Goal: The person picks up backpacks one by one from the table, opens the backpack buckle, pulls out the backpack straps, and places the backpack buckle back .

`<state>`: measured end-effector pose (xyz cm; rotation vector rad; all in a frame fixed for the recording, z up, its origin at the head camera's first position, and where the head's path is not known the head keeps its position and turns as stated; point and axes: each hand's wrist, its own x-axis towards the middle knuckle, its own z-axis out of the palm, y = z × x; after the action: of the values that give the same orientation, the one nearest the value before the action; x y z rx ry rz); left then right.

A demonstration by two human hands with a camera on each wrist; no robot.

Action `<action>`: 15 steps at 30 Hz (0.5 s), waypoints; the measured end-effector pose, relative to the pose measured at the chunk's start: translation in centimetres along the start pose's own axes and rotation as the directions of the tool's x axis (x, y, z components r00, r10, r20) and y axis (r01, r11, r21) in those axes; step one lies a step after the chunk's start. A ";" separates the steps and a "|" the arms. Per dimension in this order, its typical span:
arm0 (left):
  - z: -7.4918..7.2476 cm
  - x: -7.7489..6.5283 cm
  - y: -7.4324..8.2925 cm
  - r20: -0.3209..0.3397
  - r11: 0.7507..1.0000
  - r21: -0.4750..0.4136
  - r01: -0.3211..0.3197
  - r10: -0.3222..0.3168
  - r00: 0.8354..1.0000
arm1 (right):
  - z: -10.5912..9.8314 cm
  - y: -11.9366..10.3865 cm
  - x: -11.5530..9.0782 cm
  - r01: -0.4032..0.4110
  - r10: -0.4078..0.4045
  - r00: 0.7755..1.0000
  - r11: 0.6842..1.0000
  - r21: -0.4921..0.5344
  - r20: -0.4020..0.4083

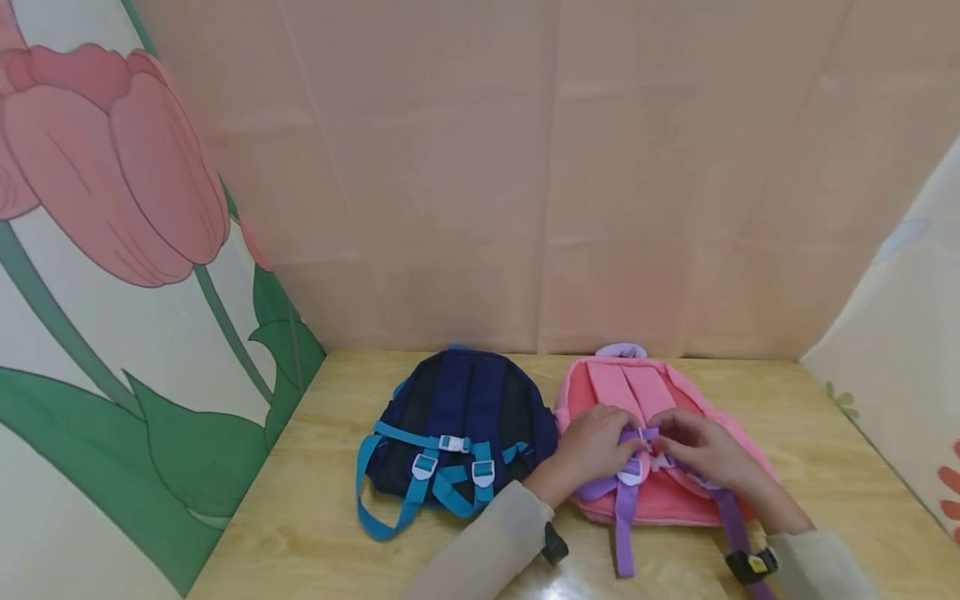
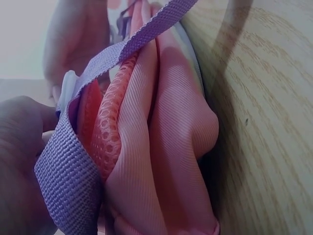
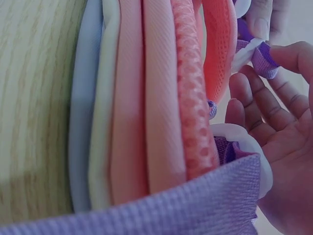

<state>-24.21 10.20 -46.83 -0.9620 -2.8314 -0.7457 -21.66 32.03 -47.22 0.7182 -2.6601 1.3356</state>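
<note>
Pink backpack (image 1: 637,392) lies on the table (image 1: 300,533); body judged light, soft and apt to sag, hence best held by the thin purple strap (image 3: 266,63) beside its stiff-looking white buckle (image 3: 247,56), where left hand (image 1: 596,446) and right hand (image 1: 705,450) have fingers pinched.

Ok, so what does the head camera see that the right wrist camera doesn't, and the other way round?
Only the head view shows the navy backpack and painted tulip. Only the right wrist view shows a pale blue layer and cream layer, edge-on. Both show the pink backpack, purple straps, left hand and right hand.
</note>
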 end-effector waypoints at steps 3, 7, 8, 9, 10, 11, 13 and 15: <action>0.2 -0.2 0.0 0.002 1.000 0.006 -0.001 0.001 1.000 | 0.3 0.0 -0.1 0.010 -0.010 1.000 1.000 -0.004 0.009; 0.3 -0.4 -0.1 -0.007 1.000 0.018 -0.003 0.004 1.000 | 0.5 -0.2 0.0 0.000 0.000 1.000 0.999 -0.036 0.006; 0.3 -0.4 -0.1 -0.008 1.000 0.018 -0.005 0.005 1.000 | 0.5 -0.3 -0.1 -0.007 0.007 1.000 0.999 -0.040 0.003; 0.3 -0.3 -0.1 -0.010 1.000 0.017 -0.008 0.008 1.000 | 0.5 -0.3 -0.1 -0.020 0.019 1.000 0.999 -0.042 -0.002; 0.3 -0.3 -0.1 -0.011 1.000 0.018 -0.010 0.010 1.000 | 0.4 -0.3 -0.1 -0.033 0.033 0.999 0.999 -0.036 -0.007; 0.3 -0.2 -0.1 -0.014 1.000 0.022 -0.012 0.013 1.000 | 0.4 -0.3 -0.2 -0.045 0.045 0.999 0.999 -0.021 -0.008; 0.3 0.0 0.0 -0.018 0.999 0.028 -0.017 0.018 1.000 | 0.3 -0.3 -0.3 -0.061 0.061 0.998 0.998 0.013 -0.009; 0.3 0.1 0.1 -0.017 0.999 0.031 -0.017 0.018 1.000 | 0.2 -0.3 -0.4 -0.071 0.071 0.997 0.996 0.045 -0.006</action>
<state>-24.17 10.42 -47.03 -0.9696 -2.8073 -0.7029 -21.17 31.91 -47.21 0.6273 -2.6820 1.4157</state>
